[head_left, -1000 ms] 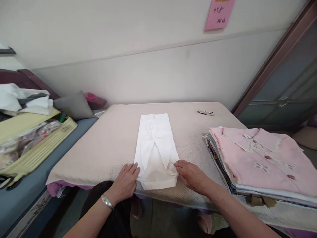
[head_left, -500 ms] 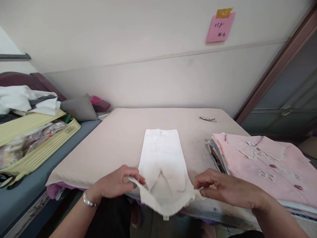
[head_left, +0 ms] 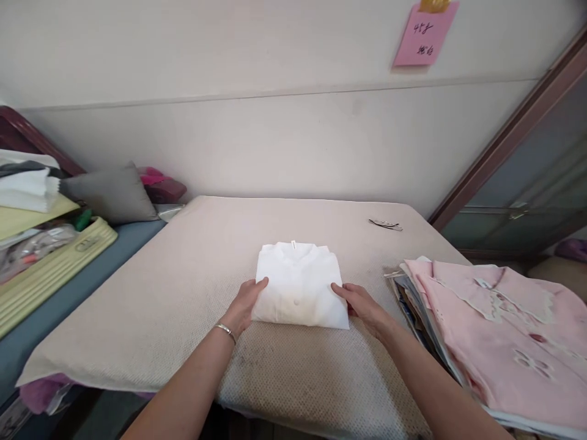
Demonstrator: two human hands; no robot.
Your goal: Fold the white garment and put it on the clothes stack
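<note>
A white shirt (head_left: 298,281), folded into a compact rectangle, lies on the cream cover of the table, its collar end away from me. A small tag and a button show on it. My left hand (head_left: 245,302) grips its left edge, thumb on top and the other fingers mostly hidden at the side or underneath. On the opposite edge, my right hand (head_left: 360,305) holds the shirt the same way. A silver bracelet (head_left: 225,333) circles my left wrist.
Folded clothes with a pink embroidered top (head_left: 509,330) uppermost are stacked at the right. Eyeglasses (head_left: 385,225) lie towards the back of the table cover (head_left: 206,244). Left are a grey cushion (head_left: 112,192) and bagged items; a pink note (head_left: 424,36) hangs on the wall.
The white shirt's near end, lifted between both hands before, is now folded over away from me. The shirt is shorter, and both hands have moved forward to its sides. The view has shifted slightly.
</note>
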